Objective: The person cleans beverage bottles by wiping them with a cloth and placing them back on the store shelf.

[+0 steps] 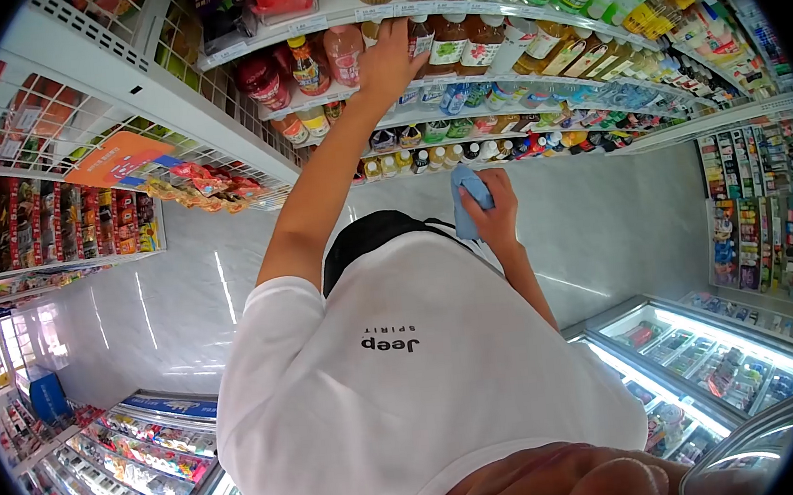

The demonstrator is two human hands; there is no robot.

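Note:
My left hand (387,64) reaches up to a shelf of bottled drinks. Its fingers stretch over the front of the bottles, thumb apart, and the fingertips lie just under the shelf edge above. Right beside the thumb stands a dark-capped bottle (420,33); a pink bottle (343,56) is on the other side of the hand. The hand hides part of what is behind it, and a firm hold on any bottle does not show. My right hand (499,210) is closed around a bunched light-blue cloth (465,202), held low in front of the lower shelves.
Lower shelves (499,125) carry several rows of bottles. Left of them stand a wire-sided rack (212,84) and hanging snack packets (208,190). Grey shiny floor (180,257) lies around my body. Lit glass-topped cases (698,353) are at lower right, stocked shelves (756,207) at far right.

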